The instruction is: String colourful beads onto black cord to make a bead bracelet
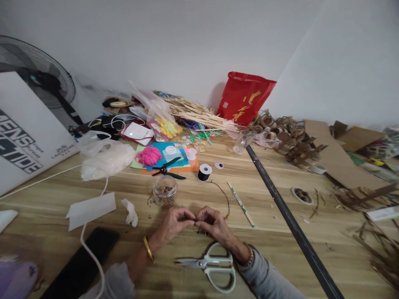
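My left hand (175,223) and my right hand (212,222) meet fingertip to fingertip over the wooden table (274,249), both pinched closed on a thin black cord (223,195) with small beads (202,232) strung near my fingers. The cord runs up to a black spool (205,172). A small glass jar of coloured beads (165,191) stands just beyond my left hand. Scissors with pale handles (212,265) lie between my forearms.
Black pliers (166,169), pink yarn (149,156) and coloured paper sheets (174,160) lie further back. A red bag (245,97), straw bundle (193,112), cardboard pieces (330,149) and a fan (46,83) surround. A dark phone (84,261) and white cable (93,257) lie left.
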A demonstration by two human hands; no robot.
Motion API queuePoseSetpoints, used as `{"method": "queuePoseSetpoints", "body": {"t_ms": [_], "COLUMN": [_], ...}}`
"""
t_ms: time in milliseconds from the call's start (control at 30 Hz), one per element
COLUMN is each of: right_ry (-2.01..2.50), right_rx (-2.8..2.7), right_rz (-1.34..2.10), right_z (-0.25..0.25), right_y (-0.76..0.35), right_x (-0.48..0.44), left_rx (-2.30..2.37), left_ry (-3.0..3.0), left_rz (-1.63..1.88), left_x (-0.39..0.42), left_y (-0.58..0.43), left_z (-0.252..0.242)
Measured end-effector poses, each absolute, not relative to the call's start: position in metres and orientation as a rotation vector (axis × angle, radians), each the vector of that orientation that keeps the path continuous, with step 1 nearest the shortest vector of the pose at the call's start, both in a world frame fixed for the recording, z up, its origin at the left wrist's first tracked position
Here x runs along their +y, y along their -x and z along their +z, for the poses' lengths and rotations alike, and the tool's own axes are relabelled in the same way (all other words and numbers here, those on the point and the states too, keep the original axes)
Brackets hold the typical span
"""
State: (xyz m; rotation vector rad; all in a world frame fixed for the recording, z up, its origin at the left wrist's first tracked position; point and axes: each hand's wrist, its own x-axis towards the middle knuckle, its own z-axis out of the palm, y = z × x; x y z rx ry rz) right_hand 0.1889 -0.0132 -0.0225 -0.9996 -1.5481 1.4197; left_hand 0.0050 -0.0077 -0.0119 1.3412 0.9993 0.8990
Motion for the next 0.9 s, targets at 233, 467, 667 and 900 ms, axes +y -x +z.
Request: {"method": "queuePoseSetpoints", "body": {"t_ms": [233,467,667,900], "right_ry": [0.947,0.92,0.84,0.918], "right_rx": [-1.548,-1.673,-1.795,-1.619], "right_rz": [1.452,1.36,1.242,1.449], "right_z": [-0.018,-0.014,-0.011,-0.014], "right_y": [-0.189,-0.191,-0.193,-0.19], "right_x": [-0.014,-0.015,-0.014,-0.016], "left_rx": [1.005,1.009,1.02,1.001], "left_ry": [-1.332,-1.464,-1.48,-1.491], "left_rz": [0.895,0.892,0.933,0.964], "left_x": [-0.008,-0.007,-0.005,-0.007], "left_y": [-0.005,-0.004,-0.003,-0.004], "left_z": [-0.01,-0.005,-0.006,-0.005]}}
